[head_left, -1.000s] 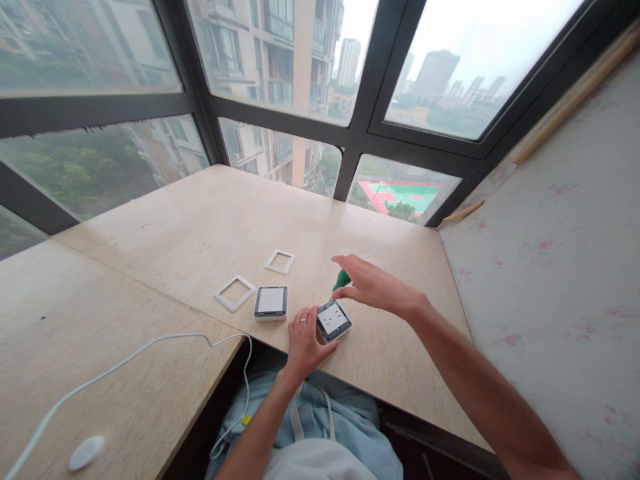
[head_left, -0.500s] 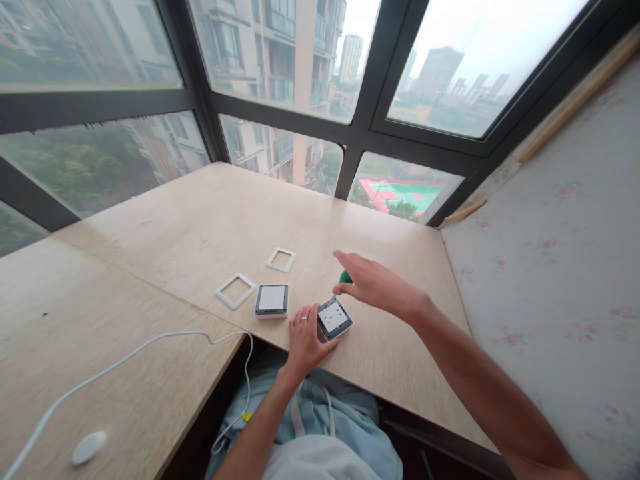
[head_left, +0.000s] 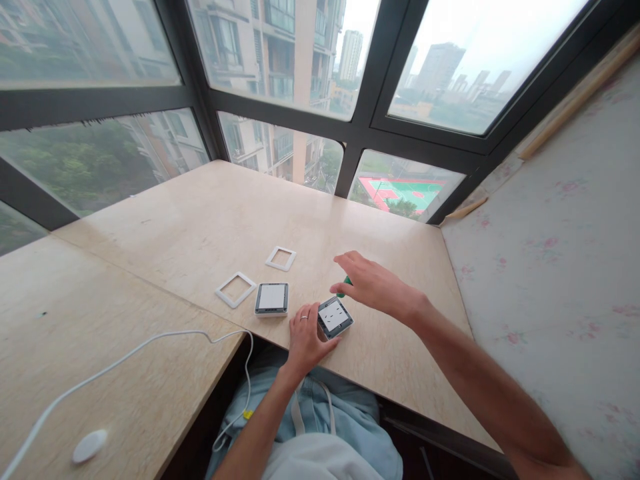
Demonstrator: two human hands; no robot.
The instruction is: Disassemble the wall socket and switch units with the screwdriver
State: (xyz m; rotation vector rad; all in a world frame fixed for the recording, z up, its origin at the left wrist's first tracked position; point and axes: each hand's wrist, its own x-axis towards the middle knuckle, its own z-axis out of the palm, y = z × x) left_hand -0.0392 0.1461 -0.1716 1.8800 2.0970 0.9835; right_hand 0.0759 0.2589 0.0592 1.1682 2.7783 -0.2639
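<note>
The power socket (head_left: 335, 316), which serves here as the landmark, lies on the pale stone top (head_left: 390, 347), turned a little askew, with its slotted white face upward. This face is set inside a dark mounting plate, and the plate sits in a white base whose rim shows below it.

The left hand (head_left: 306, 337) is placed at the left side of the socket. Its fingers are bent along that side, and the thumb reaches around the near corner, so the opening between them is filled by the socket, which they hold. One finger carries a ring.

The right hand (head_left: 370, 287) is above and beyond the far right corner of the socket. Its fingers are stretched forward, with a moderate opening to the thumb; between them shows the green handle (head_left: 342, 293) of a tool, which the hand holds. I cannot tell if the tip of this tool touches the socket.

To the left of the socket, past the left hand, stands a similar unit (head_left: 273, 297), with a white panel inside a dark plate on a white base. Farther left than this is the larger white frame (head_left: 245, 298); the smaller white frame (head_left: 277, 267) lies beyond and left of the socket. Both are open in the middle, and the stone shows through.
</note>
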